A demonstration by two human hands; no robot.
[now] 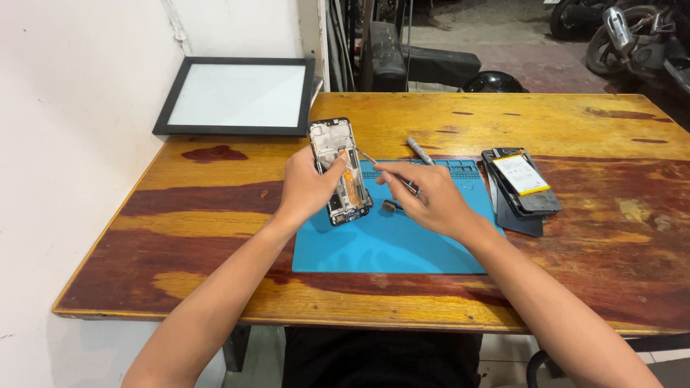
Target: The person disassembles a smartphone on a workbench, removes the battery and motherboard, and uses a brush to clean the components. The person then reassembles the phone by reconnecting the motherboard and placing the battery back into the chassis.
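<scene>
My left hand [305, 187] grips an opened phone frame [338, 169], tilted up on its lower end above the blue work mat [388, 244]; its inner parts face me. My right hand [424, 194] pinches thin metal tweezers [370, 158] whose tips point at the upper middle of the phone frame. A small dark part [389, 207] lies on the mat just under my right hand.
A grey screwdriver [419, 150] lies at the mat's far edge. A stack of phone parts with a battery on top [521, 183] sits to the right on the wooden table [575, 129]. A black-framed panel [241, 97] leans against the wall at the back left.
</scene>
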